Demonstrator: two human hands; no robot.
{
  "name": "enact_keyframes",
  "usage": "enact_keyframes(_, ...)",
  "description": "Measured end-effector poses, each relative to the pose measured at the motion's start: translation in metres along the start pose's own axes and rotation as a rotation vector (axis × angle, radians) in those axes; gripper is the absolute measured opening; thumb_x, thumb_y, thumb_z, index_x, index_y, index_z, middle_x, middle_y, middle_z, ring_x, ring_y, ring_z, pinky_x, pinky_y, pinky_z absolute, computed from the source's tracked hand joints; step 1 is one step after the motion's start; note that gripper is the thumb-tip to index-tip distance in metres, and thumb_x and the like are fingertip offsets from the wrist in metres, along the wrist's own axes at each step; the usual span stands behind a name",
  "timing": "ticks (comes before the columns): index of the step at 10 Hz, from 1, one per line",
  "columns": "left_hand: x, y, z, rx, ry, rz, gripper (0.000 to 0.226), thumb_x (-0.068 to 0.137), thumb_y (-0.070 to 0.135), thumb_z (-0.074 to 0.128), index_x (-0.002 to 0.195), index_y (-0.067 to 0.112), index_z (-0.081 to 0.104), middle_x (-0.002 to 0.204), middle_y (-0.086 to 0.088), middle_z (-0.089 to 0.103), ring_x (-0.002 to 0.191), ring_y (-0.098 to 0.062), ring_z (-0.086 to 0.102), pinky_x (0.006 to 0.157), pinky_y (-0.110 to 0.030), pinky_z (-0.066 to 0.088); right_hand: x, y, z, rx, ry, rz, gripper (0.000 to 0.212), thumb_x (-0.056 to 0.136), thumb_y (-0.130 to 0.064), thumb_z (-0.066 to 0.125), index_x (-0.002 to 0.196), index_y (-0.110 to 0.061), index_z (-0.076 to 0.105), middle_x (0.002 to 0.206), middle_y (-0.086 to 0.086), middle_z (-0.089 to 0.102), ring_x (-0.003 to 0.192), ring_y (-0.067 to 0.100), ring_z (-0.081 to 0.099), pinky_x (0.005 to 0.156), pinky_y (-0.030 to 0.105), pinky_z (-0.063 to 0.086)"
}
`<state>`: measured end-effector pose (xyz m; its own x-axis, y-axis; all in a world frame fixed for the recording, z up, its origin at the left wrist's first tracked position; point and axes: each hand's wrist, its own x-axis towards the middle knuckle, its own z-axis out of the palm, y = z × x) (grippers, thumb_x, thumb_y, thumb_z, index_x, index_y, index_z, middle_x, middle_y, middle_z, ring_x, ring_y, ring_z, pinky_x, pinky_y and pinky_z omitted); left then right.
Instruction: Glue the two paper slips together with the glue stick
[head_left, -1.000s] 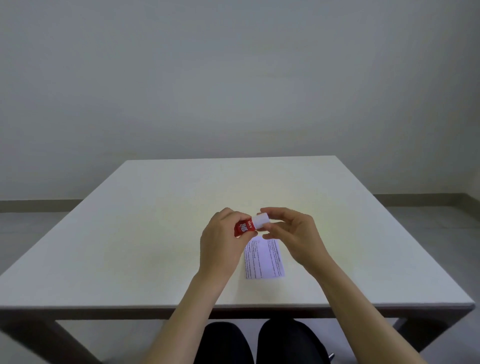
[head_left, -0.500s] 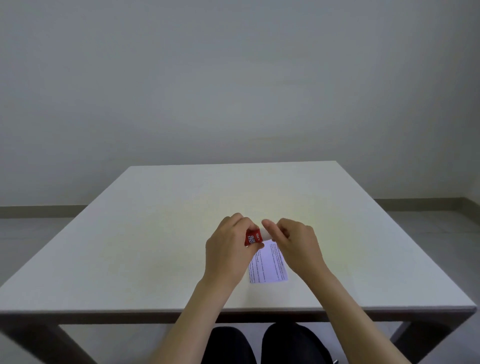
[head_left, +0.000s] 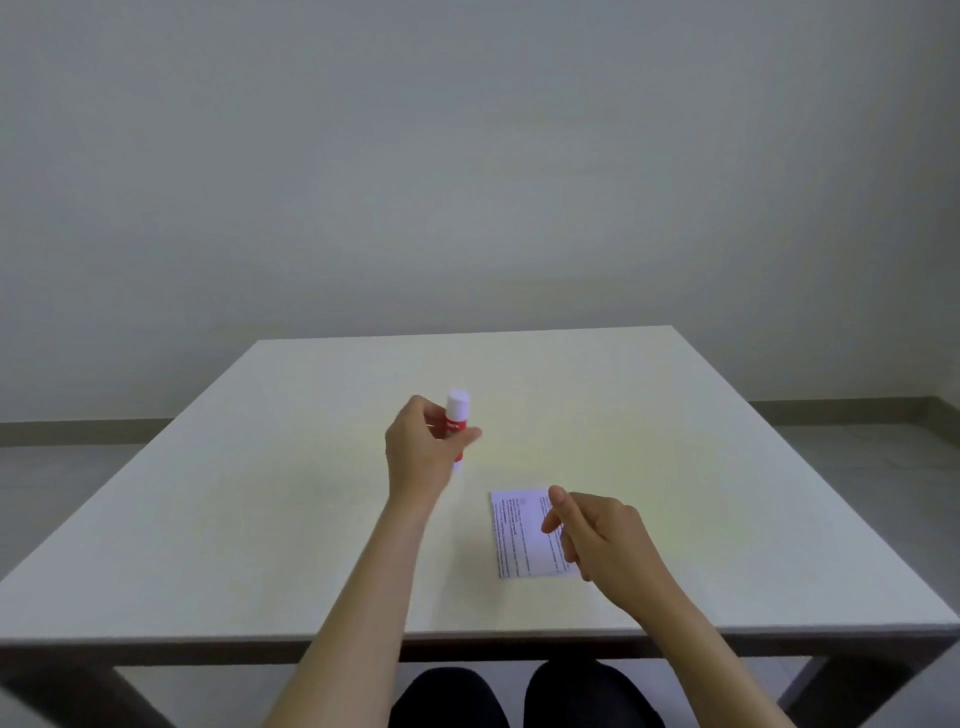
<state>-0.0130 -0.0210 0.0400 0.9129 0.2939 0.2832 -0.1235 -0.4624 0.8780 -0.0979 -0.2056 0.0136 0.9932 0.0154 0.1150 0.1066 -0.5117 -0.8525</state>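
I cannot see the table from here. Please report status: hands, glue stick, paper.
Left hand holds capped glue stick upright, up-left of paper. Right hand empty, fingers loose over printed paper slip, flat on table. Nothing in the way.

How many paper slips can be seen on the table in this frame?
1 visible: a printed paper slip lying flat near the table's front edge, partly under the right hand. A second slip may lie beneath it or be hidden by the hand; I cannot tell.
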Motion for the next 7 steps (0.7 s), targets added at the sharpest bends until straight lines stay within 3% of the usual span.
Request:
enact_keyframes(2,0.018,-0.025,0.021,-0.007,-0.02,-0.098,0.041,0.066,0.018,0.083,0.068,0.018,0.042,0.076,-0.001,0.06,0.072,-0.022,0.056,0.056,-0.023,0.038,-0.012,0.011,-0.001,0.025,-0.073,0.026,0.035,0.096,-0.035,0.045,0.073,-0.019,0.065,0.054,-0.005,0.055,0.043,0.01,0.046,0.049,0.018,0.04)
enact_keyframes(4,0.016,-0.036,0.029,-0.012,-0.033,-0.102,0.043,0.065,0.015,0.082,0.065,0.019,0.039,0.068,0.006,0.054,0.062,-0.01,0.052,0.051,-0.019,0.034,-0.015,0.01,0.001,-0.076,-0.2,0.002,0.024,0.094,-0.034,0.049,0.082,-0.02,0.064,0.061,-0.006,0.059,0.045,0.0,0.048,0.053,0.014,0.041)
enact_keyframes(5,0.014,-0.04,0.032,-0.01,-0.021,-0.075,0.043,0.065,0.014,0.082,0.066,0.019,0.039,0.069,0.004,0.055,0.063,-0.014,0.053,0.052,-0.019,0.035,-0.016,0.008,0.003,-0.112,-0.227,-0.022,0.021,0.094,-0.035,0.05,0.082,-0.022,0.063,0.063,-0.005,0.061,0.047,-0.002,0.049,0.055,0.015,0.042)
enact_keyframes(6,0.011,-0.046,0.034,0.044,-0.043,-0.052,0.038,0.065,0.017,0.082,0.082,0.015,0.048,0.086,-0.005,0.061,0.08,-0.024,0.058,0.059,-0.022,0.037,-0.018,0.005,0.007,-0.139,-0.264,-0.04,0.018,0.092,-0.035,0.051,0.078,-0.03,0.061,0.064,-0.008,0.061,0.048,-0.003,0.051,0.056,0.014,0.042)
enact_keyframes(7,0.001,-0.052,0.032,0.135,-0.153,-0.121,0.092,0.06,0.034,0.085,0.135,0.015,0.035,0.126,-0.01,0.051,0.118,-0.025,0.05,0.085,-0.03,0.043,-0.019,0.001,0.007,-0.143,-0.324,-0.056,0.016,0.09,-0.039,0.052,0.074,-0.039,0.057,0.063,-0.011,0.06,0.049,-0.006,0.052,0.056,0.015,0.042)
